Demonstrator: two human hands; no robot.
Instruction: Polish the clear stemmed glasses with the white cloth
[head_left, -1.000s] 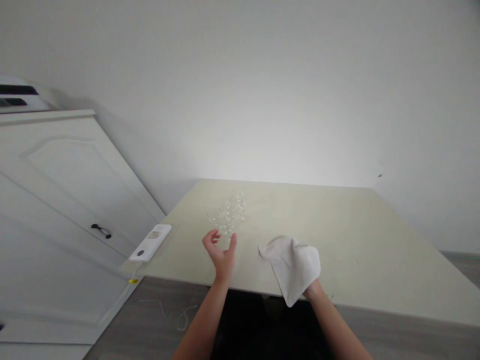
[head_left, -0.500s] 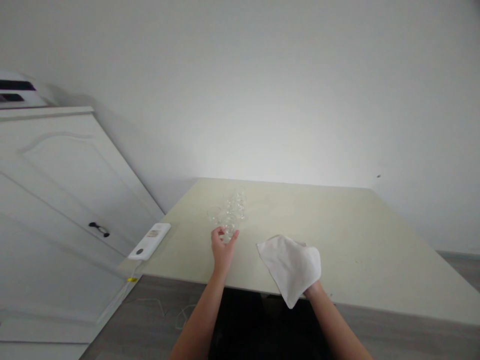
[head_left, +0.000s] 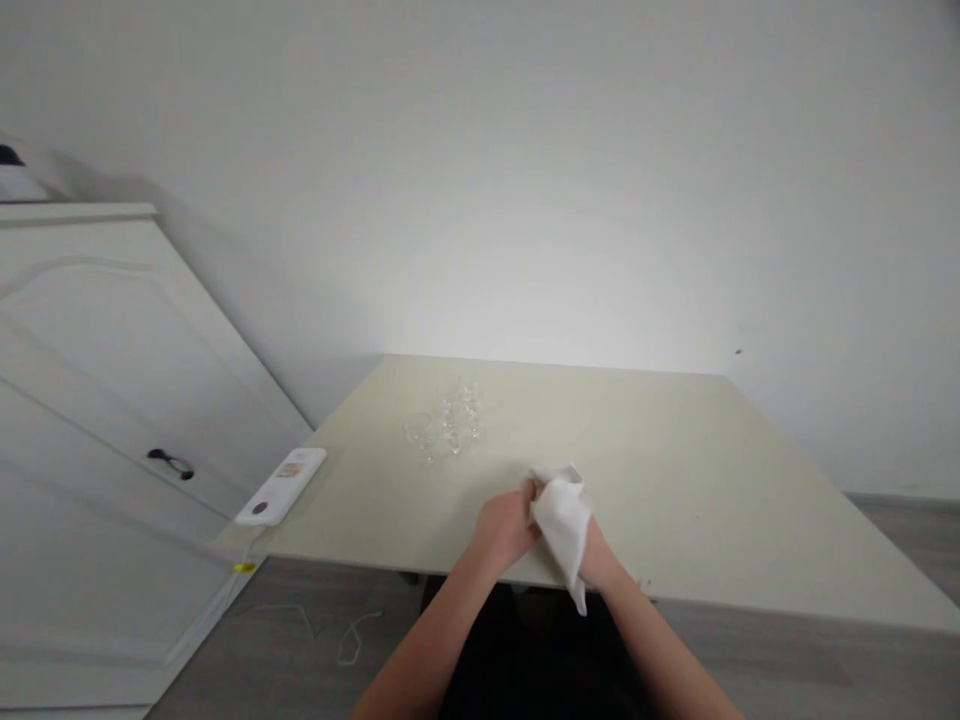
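Clothing [head_left: 547, 672] at bottom of view plain black, matte, its folds too dark to make out. Left forearm [head_left: 439, 648] and right forearm [head_left: 658, 640] bare as far as the view reaches, smooth in outline, tapering to slim wrists. Left hand [head_left: 504, 528] bare too, its back rounded; right hand [head_left: 595, 558] bare at the wrist end, its fingers hidden from view.

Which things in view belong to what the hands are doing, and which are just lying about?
In the job:
- white cloth, draped over the right hand and meeting the left hand; whether the left grips anything is hidden
- clear glassware grouped on the table, probably part of it

Lying about:
- white device near the table's left edge
- pale cord on the floor
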